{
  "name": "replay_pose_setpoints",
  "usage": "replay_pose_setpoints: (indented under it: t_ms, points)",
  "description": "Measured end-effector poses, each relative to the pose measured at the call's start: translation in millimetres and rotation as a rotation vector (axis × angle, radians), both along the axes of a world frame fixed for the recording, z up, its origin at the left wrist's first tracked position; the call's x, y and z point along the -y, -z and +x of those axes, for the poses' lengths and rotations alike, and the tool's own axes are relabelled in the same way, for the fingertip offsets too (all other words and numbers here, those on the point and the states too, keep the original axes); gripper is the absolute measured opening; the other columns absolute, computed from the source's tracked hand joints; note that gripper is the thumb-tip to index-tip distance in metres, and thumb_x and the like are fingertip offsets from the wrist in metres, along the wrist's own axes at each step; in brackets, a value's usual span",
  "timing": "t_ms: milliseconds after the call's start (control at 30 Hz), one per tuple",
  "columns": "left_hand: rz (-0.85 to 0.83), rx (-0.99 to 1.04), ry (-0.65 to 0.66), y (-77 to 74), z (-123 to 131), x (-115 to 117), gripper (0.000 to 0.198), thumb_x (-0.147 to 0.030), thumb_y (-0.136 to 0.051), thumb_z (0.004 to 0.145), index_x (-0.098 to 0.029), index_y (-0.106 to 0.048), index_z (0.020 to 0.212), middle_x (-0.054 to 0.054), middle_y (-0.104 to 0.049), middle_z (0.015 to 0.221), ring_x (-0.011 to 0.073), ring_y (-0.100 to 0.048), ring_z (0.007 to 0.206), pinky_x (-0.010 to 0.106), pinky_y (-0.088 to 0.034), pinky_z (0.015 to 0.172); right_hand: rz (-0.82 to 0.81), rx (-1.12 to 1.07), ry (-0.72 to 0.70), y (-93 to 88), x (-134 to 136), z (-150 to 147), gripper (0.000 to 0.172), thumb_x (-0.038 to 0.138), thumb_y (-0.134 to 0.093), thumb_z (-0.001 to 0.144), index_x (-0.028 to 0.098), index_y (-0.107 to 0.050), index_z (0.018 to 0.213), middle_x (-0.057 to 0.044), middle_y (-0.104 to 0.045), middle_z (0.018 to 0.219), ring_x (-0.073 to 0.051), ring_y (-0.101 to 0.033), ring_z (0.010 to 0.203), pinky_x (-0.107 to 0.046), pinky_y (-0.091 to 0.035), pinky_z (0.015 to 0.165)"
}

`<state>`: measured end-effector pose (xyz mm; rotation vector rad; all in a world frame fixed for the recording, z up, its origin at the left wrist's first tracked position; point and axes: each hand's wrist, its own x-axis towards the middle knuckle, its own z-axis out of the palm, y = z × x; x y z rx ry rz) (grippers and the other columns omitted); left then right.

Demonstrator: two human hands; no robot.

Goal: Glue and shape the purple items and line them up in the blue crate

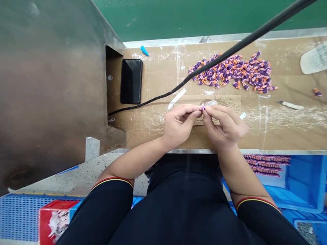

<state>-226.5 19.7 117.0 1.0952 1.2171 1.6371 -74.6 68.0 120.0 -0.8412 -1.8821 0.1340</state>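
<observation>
Between the fingertips of both hands is a small purple and pink figure piece (pixel 203 107), mostly covered by the fingers. My left hand (pixel 180 124) pinches it from the left with thumb and forefinger. From the right, my right hand (pixel 224 124) pinches the same piece. Just behind the fingertips sits a small clear round dish (pixel 211 103), partly hidden by my right hand. It rests on a flat cardboard piece (pixel 230 100) strewn with tiny specks. Farther back lies a heap of small purple, orange and pink figure pieces (pixel 255 73).
A black cable (pixel 178 86) crosses above the cardboard-covered table (pixel 153 126). On the left stand a metal housing (pixel 56 85) and a black phone (pixel 131 81). A small knife (pixel 291 105), a single figure piece (pixel 317 92) and a white container (pixel 314 59) lie right. Blue bins (pixel 304 183) stand below.
</observation>
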Motion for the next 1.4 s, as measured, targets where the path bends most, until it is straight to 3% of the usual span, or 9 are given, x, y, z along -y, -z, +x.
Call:
replay_pose_setpoints:
  t_ms: [333, 567, 700, 900, 1067, 1167, 1267, 1400]
  points:
    - [-0.029, 0.052, 0.021, -4.3, -0.6, 0.0, 0.02, -0.042, -0.086, 0.102, -0.026, -0.09, 0.112, 0.007, -0.089, 0.11, 0.0206, -0.086, 0.103, 0.036, -0.074, 0.099, -0.047, 0.01, -0.007, 9.5, -3.2, 3.4, 0.009, 0.027, -0.079, 0.106, 0.03, -0.085, 0.112, -0.004, -0.086, 0.101, -0.023, -0.084, 0.09, -0.04, -0.072, 0.088]
    - [-0.001, 0.059, 0.083, 0.4, -0.1, 0.0, 0.024, -0.043, -0.084, 0.104, -0.024, -0.088, 0.117, 0.01, -0.088, 0.12, 0.0215, -0.087, 0.108, 0.037, -0.074, 0.103, -0.224, 0.016, -0.029, 6.1, -5.8, 9.7, 0.011, 0.034, -0.075, 0.108, 0.03, -0.085, 0.11, -0.006, -0.087, 0.102, -0.026, -0.085, 0.096, -0.044, -0.074, 0.091]
    - [0.018, 0.043, 0.096, 5.3, -1.0, 1.2, 0.032, -0.042, -0.085, 0.104, -0.023, -0.083, 0.129, 0.012, -0.087, 0.125, 0.0228, -0.086, 0.116, 0.036, -0.073, 0.104, -0.326, 0.133, -0.017, -9.6, -20.8, 54.5, 0.018, 0.034, -0.073, 0.108, 0.029, -0.085, 0.121, -0.006, -0.087, 0.107, -0.023, -0.083, 0.092, -0.039, -0.073, 0.082]
    - [0.132, -0.062, 0.049, 12.2, -3.3, -1.7, 0.031, -0.041, -0.082, 0.105, -0.023, -0.083, 0.131, 0.013, -0.083, 0.128, 0.0204, -0.084, 0.112, 0.035, -0.073, 0.1, -0.353, 0.589, -0.117, -33.3, -50.4, 146.0, 0.013, 0.022, -0.072, 0.1, 0.028, -0.083, 0.097, -0.006, -0.085, 0.099, -0.023, -0.079, 0.087, -0.039, -0.066, 0.082]
    - [0.138, -0.1, 0.023, 11.5, -3.7, -2.1, 0.029, -0.043, -0.083, 0.104, -0.025, -0.085, 0.126, 0.012, -0.082, 0.127, 0.0182, -0.083, 0.106, 0.032, -0.073, 0.094, -0.349, 0.825, -0.293, -25.0, -48.8, 162.8, 0.02, 0.017, -0.062, 0.104, 0.027, -0.076, 0.093, -0.007, -0.082, 0.104, -0.022, -0.075, 0.087, -0.035, -0.058, 0.072]
    - [0.093, -0.093, 0.021, 10.5, -4.9, -2.5, 0.03, -0.047, -0.086, 0.1, -0.026, -0.087, 0.122, 0.012, -0.082, 0.125, 0.0184, -0.082, 0.103, 0.033, -0.073, 0.094, -0.306, 0.794, -0.295, -16.8, -43.4, 165.1, 0.021, 0.013, -0.061, 0.1, 0.027, -0.076, 0.097, -0.006, -0.082, 0.108, -0.023, -0.075, 0.093, -0.036, -0.06, 0.075]
    - [0.093, -0.09, 0.004, 10.0, -6.4, -3.9, 0.03, -0.048, -0.088, 0.099, -0.026, -0.088, 0.12, 0.011, -0.082, 0.12, 0.0186, -0.081, 0.1, 0.034, -0.072, 0.094, -0.325, 0.637, -0.219, -12.4, -38.3, 170.8, 0.035, 0.007, -0.063, 0.092, 0.029, -0.078, 0.115, -0.006, -0.082, 0.122, -0.025, -0.078, 0.109, -0.042, -0.066, 0.092]
    - [0.058, -0.138, -0.023, 8.6, -9.3, -5.1, 0.034, -0.052, -0.088, 0.097, -0.025, -0.087, 0.118, 0.011, -0.082, 0.12, 0.0198, -0.081, 0.098, 0.036, -0.072, 0.091, -0.388, 0.451, -0.131, -5.4, -31.4, 169.2, 0.034, 0.019, -0.077, 0.094, 0.029, -0.079, 0.126, -0.009, -0.082, 0.128, -0.029, -0.077, 0.119, -0.053, -0.065, 0.107]
